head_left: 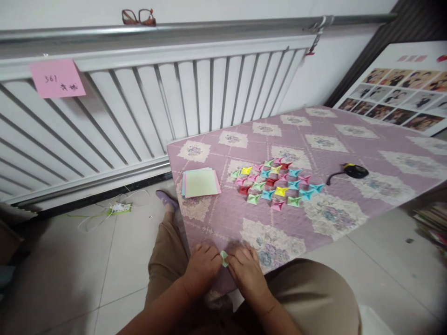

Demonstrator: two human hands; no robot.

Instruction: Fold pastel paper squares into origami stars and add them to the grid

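- The white radiator (139, 100) spans the upper left and centre of the frame, behind everything else.
- The table, under a mauve patterned cloth (226, 209), runs from the lower centre to the right edge. Its near corner narrows beneath the hands, so a piece let go there could slip over the edge.
- A board of photographs (398, 88) leans in the upper right.
- The group of folded paper pieces (271, 182) sits at the centre, standing in slanting rows of red, pink, yellow, blue and green. They look light; a sleeve or a tug on the cloth could topple or scatter them.
- The left hand (204, 265) and right hand (246, 267), bottom centre, are both curled, fingertips pinching one small paper from opposite sides. The thumbs are partly hidden, so I cannot tell how hard they press.
- The stack of square sheets (201, 182), left of centre, has a pale top sheet and uneven edges; a brush of the arm could fan it apart.
- The pale green paper (224, 258) is between the fingertips, bottom centre. Uneven pulling could tear it or set a crease crooked.
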